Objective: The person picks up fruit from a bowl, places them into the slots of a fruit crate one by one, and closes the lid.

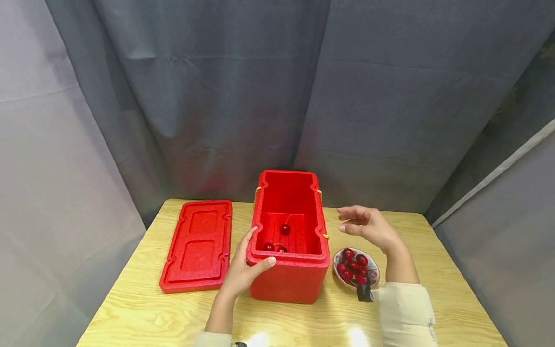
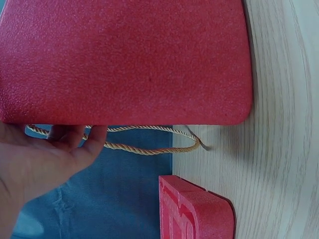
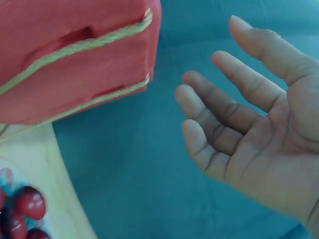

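On the tabletop [image 1: 143, 308], the red lid [image 1: 199, 262] is placed flat at the left, its recessed face turned up. To its right, the near left corner of the red box [image 1: 286, 282] is gripped by the left hand [image 1: 240, 274]: the thumb is laid across the near side just below the rim, and the fingers are bent along the left side. A yellow cord [image 2: 149, 150] is attached to that side. The box is kept upright and uncovered; three cherries [image 1: 284, 229] are seen on its floor, two of them partly hidden by the near rim. Just right of the box, a patterned bowl [image 1: 373, 264] is filled with more cherries [image 1: 362, 260]. The right hand [image 1: 373, 229] is held raised beyond the bowl, fingers loosely bent and spread from the thumb; nothing is grasped by it.
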`<action>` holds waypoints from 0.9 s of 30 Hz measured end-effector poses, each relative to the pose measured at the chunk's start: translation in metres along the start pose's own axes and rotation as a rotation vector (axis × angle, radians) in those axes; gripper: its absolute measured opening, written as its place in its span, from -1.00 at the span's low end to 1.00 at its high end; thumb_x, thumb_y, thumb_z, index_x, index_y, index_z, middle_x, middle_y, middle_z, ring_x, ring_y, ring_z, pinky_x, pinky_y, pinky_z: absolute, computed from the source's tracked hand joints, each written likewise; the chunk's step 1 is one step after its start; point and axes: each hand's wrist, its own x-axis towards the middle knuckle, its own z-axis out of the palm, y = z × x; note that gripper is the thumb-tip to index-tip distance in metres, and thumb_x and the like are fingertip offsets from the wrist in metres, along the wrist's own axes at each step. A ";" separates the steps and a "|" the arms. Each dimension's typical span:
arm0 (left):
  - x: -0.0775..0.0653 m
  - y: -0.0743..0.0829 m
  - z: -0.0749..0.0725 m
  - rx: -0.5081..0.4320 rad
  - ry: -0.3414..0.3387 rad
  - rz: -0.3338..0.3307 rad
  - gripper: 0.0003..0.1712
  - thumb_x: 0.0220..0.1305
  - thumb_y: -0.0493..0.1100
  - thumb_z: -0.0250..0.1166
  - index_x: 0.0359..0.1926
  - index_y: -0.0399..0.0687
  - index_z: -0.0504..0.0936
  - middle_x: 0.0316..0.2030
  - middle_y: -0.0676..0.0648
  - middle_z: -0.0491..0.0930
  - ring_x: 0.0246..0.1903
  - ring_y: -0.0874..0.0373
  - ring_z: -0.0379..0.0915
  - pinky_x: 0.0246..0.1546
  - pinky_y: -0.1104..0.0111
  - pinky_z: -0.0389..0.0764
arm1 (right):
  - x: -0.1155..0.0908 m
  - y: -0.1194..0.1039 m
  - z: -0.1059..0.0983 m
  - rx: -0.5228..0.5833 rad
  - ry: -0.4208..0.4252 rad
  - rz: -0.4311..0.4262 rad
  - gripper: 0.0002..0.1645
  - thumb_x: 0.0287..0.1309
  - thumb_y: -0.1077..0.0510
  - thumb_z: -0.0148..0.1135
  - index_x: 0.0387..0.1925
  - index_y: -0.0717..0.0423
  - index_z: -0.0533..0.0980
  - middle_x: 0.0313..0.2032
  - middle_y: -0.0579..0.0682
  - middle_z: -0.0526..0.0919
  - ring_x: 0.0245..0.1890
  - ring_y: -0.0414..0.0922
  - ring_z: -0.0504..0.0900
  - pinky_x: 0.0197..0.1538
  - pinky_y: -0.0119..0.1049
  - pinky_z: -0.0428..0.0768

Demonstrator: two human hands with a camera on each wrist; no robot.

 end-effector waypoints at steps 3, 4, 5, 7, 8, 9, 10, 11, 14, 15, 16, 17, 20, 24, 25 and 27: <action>0.000 0.001 0.001 0.003 0.007 0.014 -0.02 -0.05 0.06 0.45 0.34 0.51 0.09 0.23 -0.04 0.14 0.16 -0.06 0.19 0.00 0.15 0.43 | -0.009 0.013 -0.001 0.016 0.036 0.013 -0.42 0.06 0.13 0.34 0.12 0.27 0.43 -0.03 0.21 0.54 -0.11 0.01 0.56 -0.11 -0.31 0.54; -0.001 0.001 0.002 0.002 0.009 0.016 -0.03 -0.05 0.06 0.45 0.34 0.51 0.10 0.23 -0.04 0.14 0.16 -0.05 0.19 0.01 0.14 0.43 | -0.012 0.018 0.000 0.019 0.048 0.016 -0.41 0.07 0.14 0.34 0.12 0.28 0.42 -0.03 0.21 0.54 -0.11 -0.01 0.56 -0.11 -0.33 0.53; -0.001 0.001 0.002 0.001 0.012 0.018 -0.03 -0.05 0.06 0.45 0.34 0.51 0.10 0.24 -0.04 0.14 0.16 -0.05 0.19 0.01 0.13 0.43 | -0.014 0.023 0.000 0.027 0.061 0.018 -0.40 0.07 0.14 0.33 0.13 0.28 0.42 -0.02 0.22 0.54 -0.12 -0.03 0.57 -0.12 -0.34 0.53; -0.001 0.001 0.002 0.004 0.019 0.016 -0.03 -0.06 0.06 0.45 0.33 0.52 0.11 0.23 -0.03 0.14 0.15 -0.02 0.20 0.01 0.13 0.43 | -0.019 0.032 0.002 0.038 0.091 0.024 -0.39 0.07 0.13 0.33 0.14 0.29 0.41 -0.01 0.24 0.53 -0.13 -0.09 0.58 -0.12 -0.37 0.52; -0.001 0.001 0.001 0.002 0.019 0.014 -0.03 -0.06 0.06 0.45 0.33 0.52 0.11 0.23 -0.03 0.14 0.15 -0.02 0.20 0.00 0.13 0.43 | -0.022 0.036 0.004 0.044 0.108 0.029 -0.38 0.08 0.12 0.33 0.15 0.29 0.40 0.00 0.25 0.53 -0.14 -0.13 0.58 -0.12 -0.39 0.51; -0.001 0.001 0.001 0.002 0.019 0.011 -0.03 -0.06 0.05 0.46 0.33 0.53 0.11 0.23 -0.03 0.14 0.14 -0.02 0.21 -0.01 0.14 0.44 | -0.025 0.040 0.005 0.057 0.126 0.037 -0.38 0.08 0.13 0.33 0.15 0.29 0.39 0.00 0.26 0.52 -0.15 -0.16 0.58 -0.12 -0.40 0.51; -0.002 0.001 0.001 0.003 0.019 0.008 -0.03 -0.06 0.05 0.46 0.33 0.54 0.11 0.23 -0.03 0.15 0.14 -0.02 0.21 -0.01 0.14 0.45 | -0.027 0.045 0.007 0.071 0.142 0.046 -0.38 0.08 0.13 0.33 0.16 0.29 0.39 0.01 0.27 0.51 -0.15 -0.19 0.58 -0.12 -0.41 0.51; -0.002 0.001 0.001 0.005 0.017 0.007 -0.03 -0.06 0.05 0.46 0.33 0.54 0.11 0.22 -0.03 0.15 0.14 -0.02 0.22 -0.02 0.15 0.45 | -0.030 0.049 0.009 0.084 0.157 0.057 -0.38 0.09 0.13 0.32 0.16 0.29 0.38 0.02 0.28 0.50 -0.16 -0.21 0.58 -0.12 -0.42 0.51; -0.001 0.000 0.001 0.006 0.012 0.009 -0.03 -0.06 0.05 0.45 0.33 0.53 0.10 0.21 -0.04 0.16 0.13 -0.03 0.23 -0.02 0.15 0.45 | -0.039 0.061 0.014 0.111 0.197 0.090 -0.38 0.11 0.15 0.31 0.17 0.29 0.37 0.04 0.29 0.47 -0.15 -0.25 0.55 -0.13 -0.42 0.51; -0.001 0.000 0.001 0.008 0.012 0.009 -0.03 -0.06 0.05 0.45 0.33 0.54 0.10 0.21 -0.04 0.16 0.13 -0.03 0.23 -0.02 0.15 0.45 | -0.041 0.065 0.015 0.121 0.207 0.102 -0.38 0.11 0.15 0.30 0.17 0.29 0.36 0.06 0.30 0.46 -0.14 -0.25 0.55 -0.13 -0.42 0.52; -0.001 0.000 0.001 0.008 0.012 0.008 -0.03 -0.06 0.05 0.45 0.33 0.54 0.10 0.21 -0.04 0.17 0.13 -0.03 0.23 -0.02 0.15 0.45 | -0.043 0.069 0.017 0.123 0.218 0.113 -0.39 0.12 0.15 0.30 0.17 0.28 0.36 0.06 0.29 0.46 -0.14 -0.25 0.54 -0.14 -0.41 0.52; -0.001 0.000 0.001 0.008 0.012 0.008 -0.03 -0.06 0.05 0.45 0.33 0.54 0.10 0.21 -0.04 0.17 0.13 -0.02 0.23 -0.01 0.16 0.45 | -0.044 0.073 0.018 0.125 0.229 0.121 -0.39 0.12 0.15 0.29 0.18 0.28 0.36 0.06 0.30 0.45 -0.14 -0.25 0.54 -0.14 -0.41 0.52; -0.001 0.001 0.001 0.008 0.011 0.012 -0.03 -0.05 0.04 0.45 0.34 0.51 0.10 0.21 -0.05 0.16 0.13 -0.03 0.23 0.00 0.15 0.44 | -0.047 0.083 0.022 0.127 0.263 0.153 -0.40 0.12 0.14 0.29 0.17 0.26 0.37 0.07 0.28 0.45 -0.14 -0.22 0.54 -0.15 -0.41 0.52; -0.001 0.000 0.001 0.018 0.014 0.021 -0.03 -0.04 0.03 0.45 0.35 0.46 0.10 0.22 -0.08 0.16 0.15 -0.06 0.21 0.02 0.10 0.40 | -0.050 0.094 0.026 0.127 0.305 0.199 -0.40 0.13 0.13 0.28 0.18 0.25 0.36 0.09 0.26 0.45 -0.14 -0.23 0.54 -0.15 -0.45 0.51; -0.001 0.000 0.001 0.020 0.013 0.024 -0.03 -0.03 0.03 0.44 0.35 0.44 0.10 0.22 -0.08 0.15 0.15 -0.08 0.21 0.02 0.09 0.40 | -0.051 0.097 0.027 0.126 0.314 0.206 -0.39 0.13 0.13 0.28 0.18 0.25 0.36 0.09 0.26 0.45 -0.14 -0.24 0.54 -0.15 -0.47 0.50; -0.001 -0.001 0.001 0.016 0.009 0.023 -0.03 -0.02 0.03 0.44 0.36 0.43 0.10 0.23 -0.09 0.15 0.17 -0.10 0.19 0.02 0.08 0.40 | -0.051 0.102 0.028 0.138 0.328 0.219 -0.39 0.13 0.14 0.29 0.19 0.25 0.36 0.10 0.25 0.44 -0.14 -0.26 0.54 -0.15 -0.48 0.49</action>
